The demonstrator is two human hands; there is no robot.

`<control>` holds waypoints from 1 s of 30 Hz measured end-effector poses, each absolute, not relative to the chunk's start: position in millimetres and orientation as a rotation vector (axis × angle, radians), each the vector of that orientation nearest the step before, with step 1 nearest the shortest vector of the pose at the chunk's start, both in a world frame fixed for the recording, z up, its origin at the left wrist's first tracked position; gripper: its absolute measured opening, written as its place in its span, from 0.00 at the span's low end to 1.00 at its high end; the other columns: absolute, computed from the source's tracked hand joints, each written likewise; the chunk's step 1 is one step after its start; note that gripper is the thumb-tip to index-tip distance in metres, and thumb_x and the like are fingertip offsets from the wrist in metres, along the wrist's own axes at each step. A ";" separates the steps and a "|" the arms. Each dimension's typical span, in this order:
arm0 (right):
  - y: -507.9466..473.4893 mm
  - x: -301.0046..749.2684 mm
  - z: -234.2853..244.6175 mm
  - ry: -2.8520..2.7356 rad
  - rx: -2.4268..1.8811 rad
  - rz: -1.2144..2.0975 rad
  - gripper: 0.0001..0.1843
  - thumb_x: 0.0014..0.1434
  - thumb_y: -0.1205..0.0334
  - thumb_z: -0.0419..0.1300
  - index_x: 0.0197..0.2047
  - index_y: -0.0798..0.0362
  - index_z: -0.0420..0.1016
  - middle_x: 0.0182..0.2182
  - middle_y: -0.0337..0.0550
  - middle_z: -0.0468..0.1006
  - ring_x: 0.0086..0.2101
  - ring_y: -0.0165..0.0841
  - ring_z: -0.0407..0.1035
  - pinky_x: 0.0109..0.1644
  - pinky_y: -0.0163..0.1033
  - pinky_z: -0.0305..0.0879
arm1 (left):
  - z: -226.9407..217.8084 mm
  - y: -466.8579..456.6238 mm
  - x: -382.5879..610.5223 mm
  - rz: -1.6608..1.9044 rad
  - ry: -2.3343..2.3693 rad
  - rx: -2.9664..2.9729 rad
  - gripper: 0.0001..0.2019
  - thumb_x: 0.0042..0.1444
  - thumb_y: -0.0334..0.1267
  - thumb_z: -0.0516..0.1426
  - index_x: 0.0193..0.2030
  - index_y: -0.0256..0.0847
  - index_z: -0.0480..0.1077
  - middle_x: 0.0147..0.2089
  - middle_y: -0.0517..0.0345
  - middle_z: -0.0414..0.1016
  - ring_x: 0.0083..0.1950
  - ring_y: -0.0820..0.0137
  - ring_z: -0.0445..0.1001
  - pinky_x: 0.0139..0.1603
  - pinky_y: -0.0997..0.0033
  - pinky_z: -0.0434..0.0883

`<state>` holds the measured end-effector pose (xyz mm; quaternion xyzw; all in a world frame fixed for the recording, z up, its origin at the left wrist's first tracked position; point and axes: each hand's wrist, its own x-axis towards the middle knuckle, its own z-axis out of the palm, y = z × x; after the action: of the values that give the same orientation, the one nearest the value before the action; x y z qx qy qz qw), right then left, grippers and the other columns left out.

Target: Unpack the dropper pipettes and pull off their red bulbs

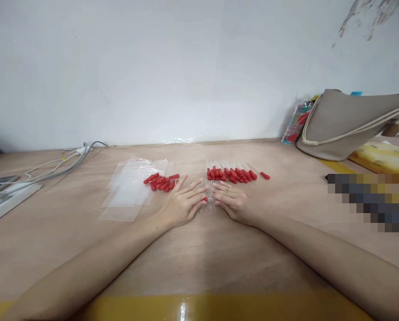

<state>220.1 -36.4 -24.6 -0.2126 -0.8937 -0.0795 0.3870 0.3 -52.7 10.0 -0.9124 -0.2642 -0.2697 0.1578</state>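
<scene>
My left hand point(182, 201) and my right hand point(232, 201) lie side by side on the wooden table point(199, 249), fingers stretched out and pointing inward. Between their fingertips lies a small bunch of clear glass tubes point(209, 204), which both hands touch. One red bit shows at the left hand's fingertips. A loose pile of red rubber bulbs point(161, 181) lies just beyond the left hand. Beyond the right hand, a row of clear droppers with red bulbs point(234, 174) is spread out.
Clear plastic bags point(129, 189) are stacked to the left of the bulbs. Grey and white cables point(57, 167) and a white power strip point(6, 200) sit far left. A beige tote bag point(346, 122) and colourful packets stand at the right by the wall.
</scene>
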 end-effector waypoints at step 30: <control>-43.7 225.4 -10.0 -2.165 -1.061 -0.278 0.10 0.57 0.66 0.51 0.35 0.54 0.73 0.26 0.42 0.75 0.30 0.32 0.66 0.36 0.40 0.52 | 41.6 0.8 -103.0 -0.949 -2.176 -2.248 0.15 0.46 0.46 0.55 0.38 0.39 0.70 0.30 0.58 0.72 0.29 0.70 0.70 0.31 0.71 0.67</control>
<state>225.4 -43.7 -10.0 -0.4095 -0.8357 -0.1073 0.3499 -103.0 0.8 41.6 -0.6862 -0.6641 -0.2898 -0.0639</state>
